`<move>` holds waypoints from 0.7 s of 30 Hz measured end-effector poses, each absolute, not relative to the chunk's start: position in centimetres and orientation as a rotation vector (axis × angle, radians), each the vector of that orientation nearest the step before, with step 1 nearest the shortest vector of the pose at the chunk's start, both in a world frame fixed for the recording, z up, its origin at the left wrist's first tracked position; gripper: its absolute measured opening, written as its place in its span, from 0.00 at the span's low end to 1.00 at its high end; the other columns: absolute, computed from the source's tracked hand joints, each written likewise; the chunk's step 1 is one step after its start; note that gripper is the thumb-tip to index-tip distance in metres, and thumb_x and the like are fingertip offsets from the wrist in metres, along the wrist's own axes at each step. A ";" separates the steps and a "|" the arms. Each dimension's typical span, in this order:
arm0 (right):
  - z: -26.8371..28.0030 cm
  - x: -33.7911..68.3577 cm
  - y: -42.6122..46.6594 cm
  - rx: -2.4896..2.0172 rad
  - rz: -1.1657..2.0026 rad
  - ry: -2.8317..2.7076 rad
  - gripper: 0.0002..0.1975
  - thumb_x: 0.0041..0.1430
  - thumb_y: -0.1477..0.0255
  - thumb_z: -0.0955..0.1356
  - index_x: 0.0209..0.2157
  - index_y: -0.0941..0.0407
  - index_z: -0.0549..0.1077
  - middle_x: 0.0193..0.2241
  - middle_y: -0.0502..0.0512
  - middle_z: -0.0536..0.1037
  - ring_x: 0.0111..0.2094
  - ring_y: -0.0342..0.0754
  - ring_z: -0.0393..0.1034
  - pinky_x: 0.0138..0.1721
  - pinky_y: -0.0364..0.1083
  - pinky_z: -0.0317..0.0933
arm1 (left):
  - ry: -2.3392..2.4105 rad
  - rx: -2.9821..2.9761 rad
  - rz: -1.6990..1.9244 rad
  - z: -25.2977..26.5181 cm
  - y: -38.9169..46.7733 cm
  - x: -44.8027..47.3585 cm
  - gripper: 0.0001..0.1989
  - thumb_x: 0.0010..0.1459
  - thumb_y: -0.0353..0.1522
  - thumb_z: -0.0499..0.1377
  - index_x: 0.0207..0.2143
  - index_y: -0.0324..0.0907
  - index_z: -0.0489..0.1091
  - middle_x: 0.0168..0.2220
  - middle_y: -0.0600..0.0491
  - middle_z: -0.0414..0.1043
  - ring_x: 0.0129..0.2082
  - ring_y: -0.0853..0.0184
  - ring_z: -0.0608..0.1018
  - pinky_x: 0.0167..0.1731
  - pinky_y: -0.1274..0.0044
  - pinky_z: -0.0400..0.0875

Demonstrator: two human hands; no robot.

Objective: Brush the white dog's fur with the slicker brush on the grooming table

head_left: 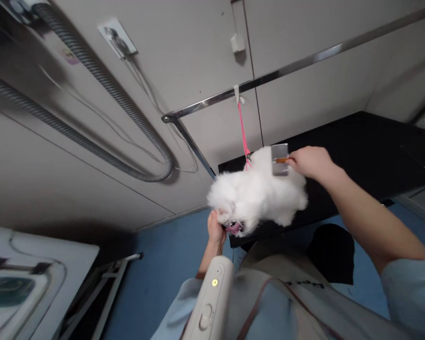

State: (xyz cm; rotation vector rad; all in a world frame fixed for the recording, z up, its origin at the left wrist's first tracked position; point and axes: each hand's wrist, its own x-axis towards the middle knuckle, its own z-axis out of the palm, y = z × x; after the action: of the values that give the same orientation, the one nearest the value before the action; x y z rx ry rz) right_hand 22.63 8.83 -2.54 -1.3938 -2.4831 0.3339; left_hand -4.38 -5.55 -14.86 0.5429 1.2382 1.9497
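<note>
A fluffy white dog (258, 193) stands on a black grooming table (340, 156), with its head toward the lower left and its mouth partly showing pink. My left hand (216, 229) grips the side of the dog's head; its fingers are partly hidden by the fur. In my right hand (311, 161) is a slicker brush (279, 159) with an orange-brown handle, closed in the fingers. The brush's flat grey head lies against the fur on the dog's back. A pink grooming loop (243, 127) runs from the dog up to the metal bar.
A metal bar (290, 68) crosses above the table. Grey ribbed hoses (106, 85) hang along the wall beside a plugged socket (117, 38). A pale device (210, 300) with a lit yellow button juts up in front of me. A white machine (67, 250) stands lower left on the blue floor (156, 255).
</note>
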 end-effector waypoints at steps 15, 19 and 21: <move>-10.3 22.0 2.6 -1.054 0.704 -2.728 0.16 0.68 0.63 0.63 0.43 0.49 0.83 0.40 0.54 0.84 0.40 0.51 0.75 0.36 0.45 0.57 | 1.157 0.786 2.030 -12.7 -5.1 -3.9 0.31 0.42 0.56 0.71 0.18 0.39 0.64 0.20 0.57 0.68 0.22 0.73 0.70 0.28 0.80 0.68; -12.4 22.5 2.9 -1.572 0.576 -2.548 0.17 0.68 0.64 0.64 0.44 0.54 0.84 0.40 0.60 0.84 0.39 0.55 0.75 0.32 0.47 0.54 | 1.206 0.740 2.003 -12.9 -5.5 -4.1 0.30 0.41 0.56 0.71 0.20 0.39 0.66 0.21 0.56 0.69 0.22 0.73 0.71 0.27 0.80 0.67; -12.6 22.6 2.6 -1.460 0.566 -2.543 0.18 0.68 0.63 0.63 0.45 0.53 0.83 0.40 0.59 0.84 0.39 0.54 0.75 0.33 0.46 0.54 | 1.244 0.714 1.978 -13.1 -5.5 -4.4 0.30 0.40 0.55 0.71 0.22 0.39 0.68 0.22 0.56 0.70 0.22 0.73 0.71 0.26 0.80 0.66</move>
State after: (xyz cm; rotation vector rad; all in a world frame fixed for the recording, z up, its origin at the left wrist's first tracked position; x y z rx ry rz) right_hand 22.57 2.63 -12.61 -1.4603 -2.5428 0.5663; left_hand -4.39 -5.51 -13.12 0.7145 1.2440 1.9784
